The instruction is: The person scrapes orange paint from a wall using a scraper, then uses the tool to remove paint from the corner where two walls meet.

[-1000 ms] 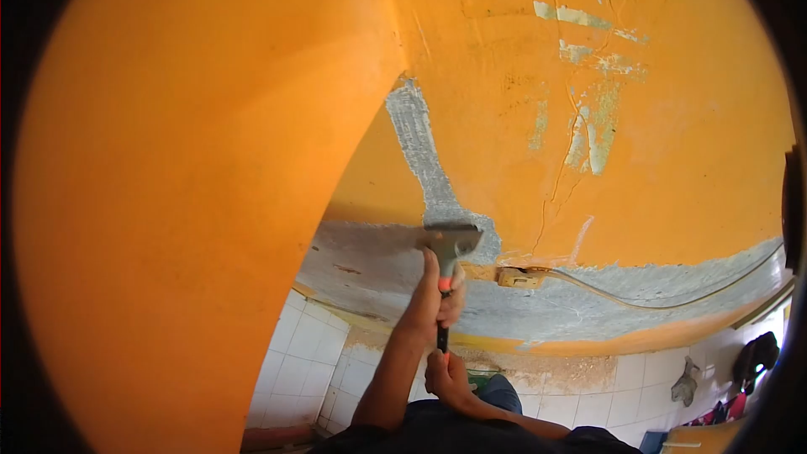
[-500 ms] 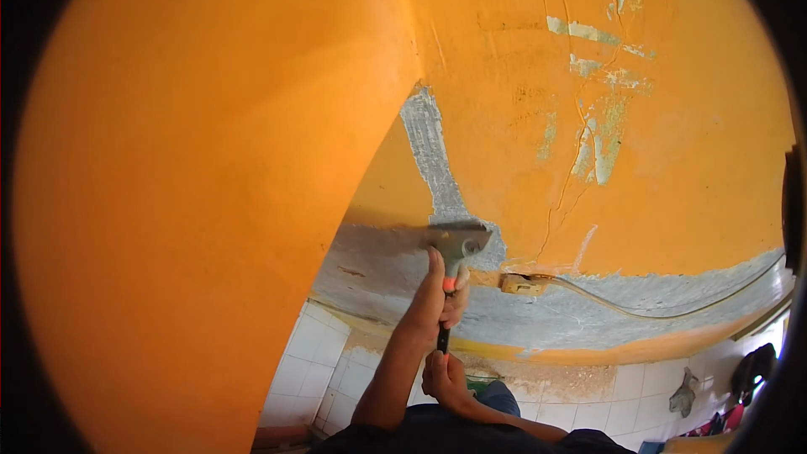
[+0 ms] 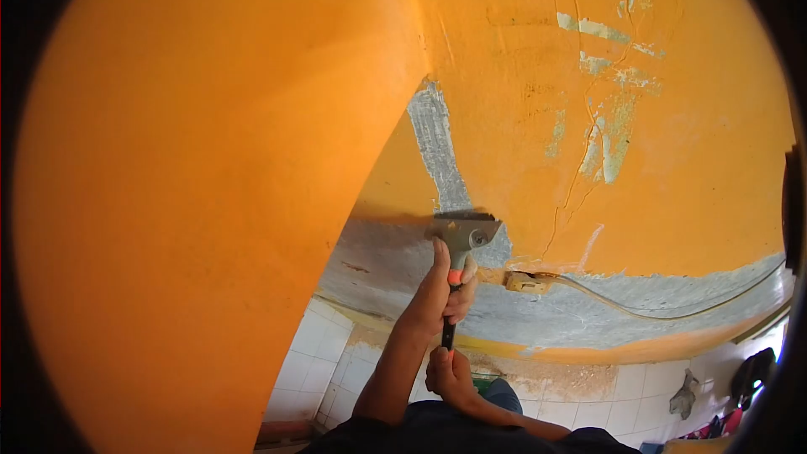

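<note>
A wide-bladed scraper with a black and red handle is pressed against the orange wall. Its blade lies at the lower end of a bare grey strip where the paint is off. My left hand wraps round the upper handle just below the blade, thumb stretched up along the head. Lower down, my right hand closes on the handle's bottom end. Grey bare plaster runs along the wall beneath the blade.
Right of the scraper, a small socket box with a cable sits on the wall. A large orange wall face fills the left side. White tiles lie below, and a grey cloth hangs at lower right.
The scraper and both hands sit slightly higher on the wall, its blade a little further up the grey strip. The view has shifted slightly too. Both hands keep their grip.
</note>
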The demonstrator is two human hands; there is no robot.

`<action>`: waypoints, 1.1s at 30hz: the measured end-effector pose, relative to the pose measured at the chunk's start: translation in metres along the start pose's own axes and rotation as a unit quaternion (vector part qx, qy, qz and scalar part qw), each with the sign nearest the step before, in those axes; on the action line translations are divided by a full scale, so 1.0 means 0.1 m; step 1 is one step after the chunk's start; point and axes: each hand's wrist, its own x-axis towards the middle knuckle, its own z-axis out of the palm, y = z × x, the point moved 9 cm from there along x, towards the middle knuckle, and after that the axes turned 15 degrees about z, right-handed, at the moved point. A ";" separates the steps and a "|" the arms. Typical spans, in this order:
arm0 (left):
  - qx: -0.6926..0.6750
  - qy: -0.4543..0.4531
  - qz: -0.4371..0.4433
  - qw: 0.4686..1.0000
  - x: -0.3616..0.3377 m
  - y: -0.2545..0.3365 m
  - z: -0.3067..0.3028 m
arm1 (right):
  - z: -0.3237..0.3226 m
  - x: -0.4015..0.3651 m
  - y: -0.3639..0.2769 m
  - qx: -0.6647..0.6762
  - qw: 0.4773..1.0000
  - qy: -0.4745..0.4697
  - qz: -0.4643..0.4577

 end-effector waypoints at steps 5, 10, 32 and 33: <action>0.003 -0.022 0.033 0.999 0.06 0.24 0.11 | 0.14 -0.01 -0.17 0.018 0.999 -0.033 0.012; -0.011 -0.018 0.010 1.000 0.03 0.21 0.14 | 0.15 -0.06 -0.20 0.026 0.999 -0.038 0.009; -0.041 -0.055 0.052 0.996 0.06 0.24 0.22 | 0.14 -0.17 -0.26 0.021 0.998 -0.050 0.025; -0.041 -0.050 0.046 0.997 0.04 0.20 0.23 | 0.11 -0.19 -0.25 0.015 0.999 -0.041 0.021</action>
